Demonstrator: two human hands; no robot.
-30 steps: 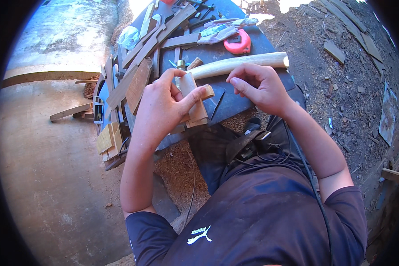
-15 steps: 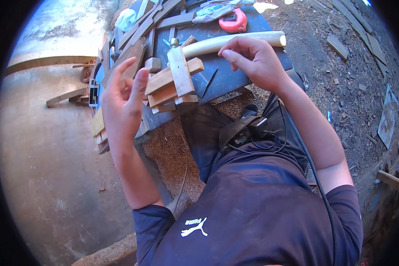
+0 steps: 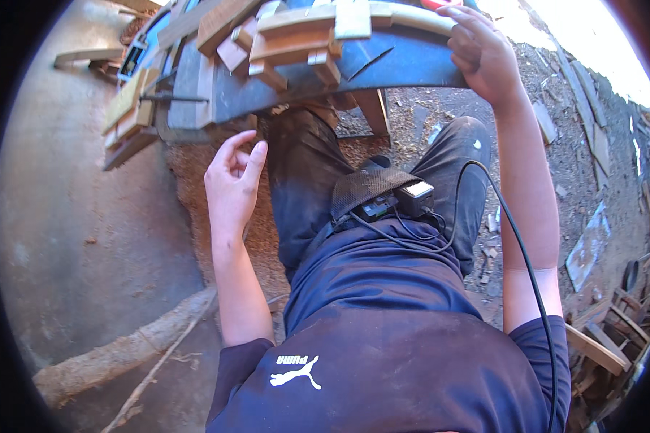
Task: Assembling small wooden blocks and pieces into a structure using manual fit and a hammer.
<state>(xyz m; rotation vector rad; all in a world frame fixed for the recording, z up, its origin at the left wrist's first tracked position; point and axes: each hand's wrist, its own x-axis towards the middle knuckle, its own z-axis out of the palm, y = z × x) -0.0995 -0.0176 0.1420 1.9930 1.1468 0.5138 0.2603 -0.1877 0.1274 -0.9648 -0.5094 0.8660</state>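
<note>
My left hand (image 3: pixel 237 177) hangs in the air below the bench's front edge, fingers loosely bent and apart, holding nothing. My right hand (image 3: pixel 484 58) is raised at the bench's right end, index finger stretched out and the others loosely curled. It overlaps the end of a long, pale, curved wooden piece (image 3: pixel 415 19); whether it touches the wood I cannot tell. Nothing shows in its fingers. Left of it, an assembly of stacked wooden pieces (image 3: pixel 296 47) stands on the blue-black bench top (image 3: pixel 412 61), with a pale upright block (image 3: pixel 352 20) across its front.
Boards (image 3: pixel 227 22) lie piled at the bench's left, with yellowish wood pieces (image 3: pixel 131 108) jutting beyond its edge. A red tape measure (image 3: pixel 440 3) shows partly behind my right hand. A black cable (image 3: pixel 509 231) loops from my waist. A log (image 3: pixel 130 350) and scrap wood (image 3: pixel 607 335) lie around.
The bench and its things have shifted up in the view. My left hand has come down away from the wooden assembly; my right hand has moved right, toward the curved wood's end.
</note>
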